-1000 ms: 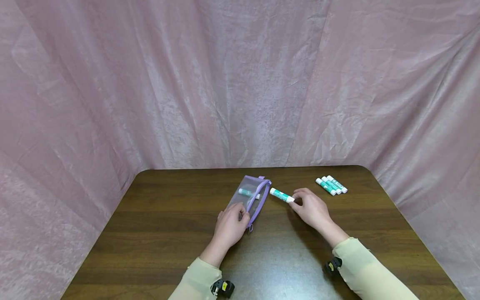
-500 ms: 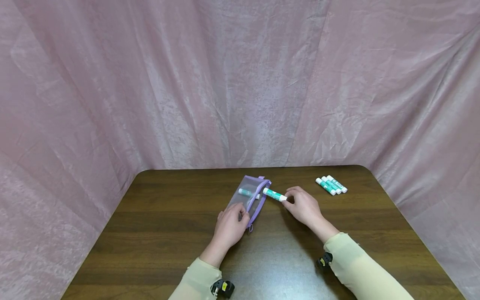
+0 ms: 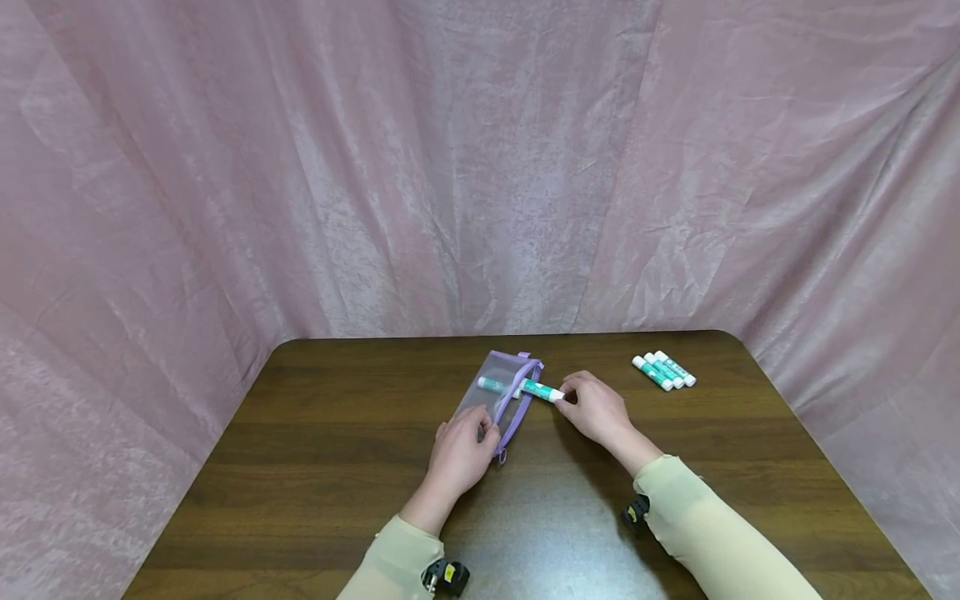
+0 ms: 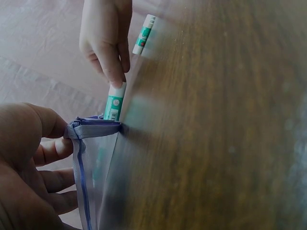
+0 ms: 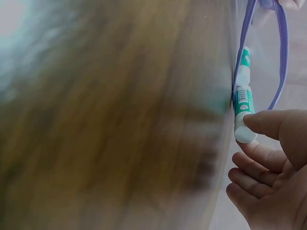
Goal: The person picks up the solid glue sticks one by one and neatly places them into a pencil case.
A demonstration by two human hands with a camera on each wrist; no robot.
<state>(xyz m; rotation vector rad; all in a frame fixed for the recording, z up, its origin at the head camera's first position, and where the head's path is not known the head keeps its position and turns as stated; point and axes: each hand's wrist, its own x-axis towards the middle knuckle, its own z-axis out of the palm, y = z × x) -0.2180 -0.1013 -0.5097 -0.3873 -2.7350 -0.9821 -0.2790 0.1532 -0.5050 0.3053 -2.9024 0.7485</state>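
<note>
My right hand [image 3: 600, 412] pinches the white end cap of a teal and white glue stick [image 3: 542, 390] between thumb and forefinger. Its far end sits at the unzipped mouth of a see-through mesh zipper pouch [image 3: 487, 367] with purple trim. Another glue stick [image 3: 492, 385] shows through the mesh, lying inside. With thumb and fingers, my left hand [image 3: 461, 454] pinches the pouch's near end by the zipper [image 4: 96, 122]. From the right wrist view, the held stick is between the two purple zipper edges [image 5: 283, 52], end to end with the inner stick [image 5: 244, 72].
Three more glue sticks [image 3: 663, 370] lie side by side on the brown wooden table [image 3: 337, 433], to the right of my right hand. A zipper pull ring [image 3: 502, 456] hangs at the pouch's near corner. Behind the table hangs a pink curtain [image 3: 480, 183].
My right hand has moved left with the glue stick, bringing its far end from beside the pouch to within its mouth. The left hand and pouch have stayed nearly still.
</note>
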